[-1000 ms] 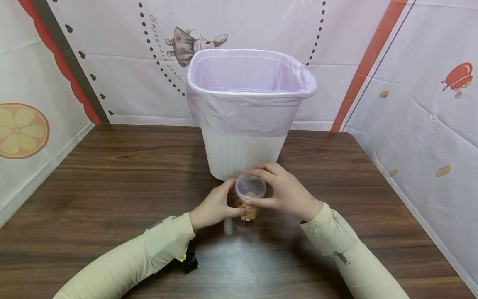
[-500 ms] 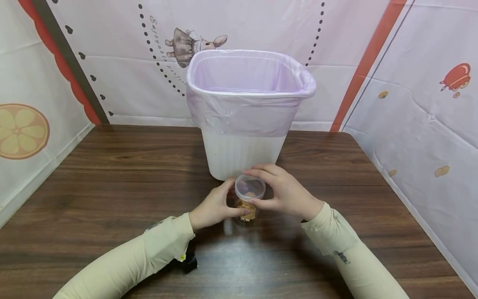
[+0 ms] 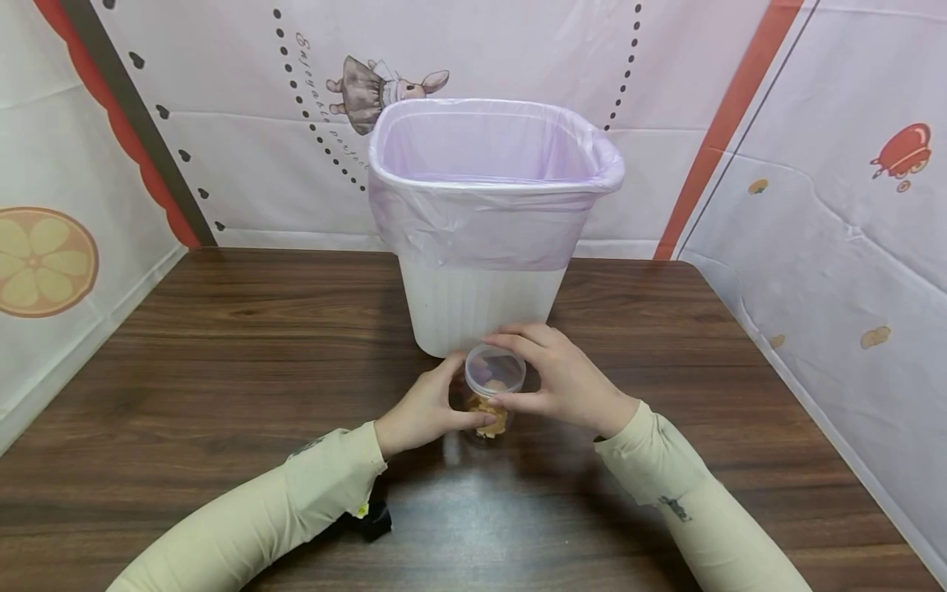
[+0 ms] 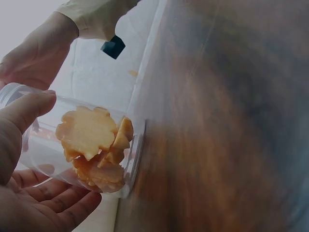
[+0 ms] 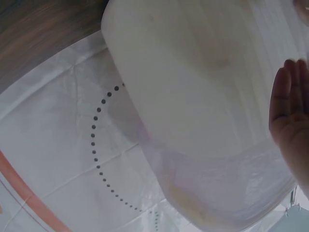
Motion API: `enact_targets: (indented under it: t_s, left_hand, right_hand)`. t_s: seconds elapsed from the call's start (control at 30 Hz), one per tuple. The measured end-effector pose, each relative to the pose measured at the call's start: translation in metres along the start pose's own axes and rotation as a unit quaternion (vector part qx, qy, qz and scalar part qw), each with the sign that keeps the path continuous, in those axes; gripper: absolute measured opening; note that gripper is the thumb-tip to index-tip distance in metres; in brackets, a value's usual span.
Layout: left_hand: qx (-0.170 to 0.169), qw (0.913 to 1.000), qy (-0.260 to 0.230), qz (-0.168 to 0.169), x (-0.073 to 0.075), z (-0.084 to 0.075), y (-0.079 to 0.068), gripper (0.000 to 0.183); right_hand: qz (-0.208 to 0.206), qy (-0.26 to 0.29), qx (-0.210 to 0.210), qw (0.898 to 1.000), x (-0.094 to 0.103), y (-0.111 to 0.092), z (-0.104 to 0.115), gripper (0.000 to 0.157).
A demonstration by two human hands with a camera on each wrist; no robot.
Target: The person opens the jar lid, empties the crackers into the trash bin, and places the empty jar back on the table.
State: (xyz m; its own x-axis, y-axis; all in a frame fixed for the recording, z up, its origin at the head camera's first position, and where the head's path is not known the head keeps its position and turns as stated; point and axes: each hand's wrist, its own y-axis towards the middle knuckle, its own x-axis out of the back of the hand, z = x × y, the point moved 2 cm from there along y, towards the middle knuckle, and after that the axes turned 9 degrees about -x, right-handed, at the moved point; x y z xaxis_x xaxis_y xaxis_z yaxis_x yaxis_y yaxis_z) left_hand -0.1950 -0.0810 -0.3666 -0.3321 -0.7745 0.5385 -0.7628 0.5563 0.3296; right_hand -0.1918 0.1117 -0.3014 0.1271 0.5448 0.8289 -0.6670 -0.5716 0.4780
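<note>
A clear plastic jar (image 3: 507, 421) stands upright on the table close in front of the bin, with several golden, flower-edged cookies (image 4: 87, 133) in its lower part. My left hand (image 3: 422, 415) grips the jar's body from the left, thumb on the near side and fingers round the far side. From the right, my right hand (image 3: 570, 378) holds the clear round lid (image 3: 496, 367) at the top between thumb and fingers. The left wrist view shows the jar sideways, with the right hand (image 4: 38, 53) beyond its top.
A white bin (image 3: 481, 304) with a pale purple liner (image 3: 488, 222) stands directly behind the jar. The dark wood table (image 3: 222, 370) meets printed cloth walls (image 3: 836, 230) at the back and sides. A black object (image 3: 377, 520) shows under the left sleeve.
My right thumb shifts slightly left along the lid's edge since half a second ago. Jar, left hand and bin stay in place.
</note>
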Motion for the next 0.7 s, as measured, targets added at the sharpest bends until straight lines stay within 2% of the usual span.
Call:
enact_targets:
  t_s: [0.2,0.5,0.7]
  left_hand:
    - [-0.002,1.0000,-0.006,-0.002,-0.001,0.000,0.000,0.064]
    - [0.003,1.0000,-0.004,0.003,-0.001,0.000,0.000,0.065]
    - [0.004,0.9999,-0.010,0.002,0.000,-0.001,-0.001,0.066]
  right_hand:
    - [-0.017,-0.014,-0.018,1.000,-0.003,0.000,0.004,0.061]
    - [-0.061,-0.075,-0.049,0.994,-0.003,-0.001,0.009,0.060]
    - [-0.063,-0.090,-0.066,0.992,-0.004,-0.002,0.011,0.056]
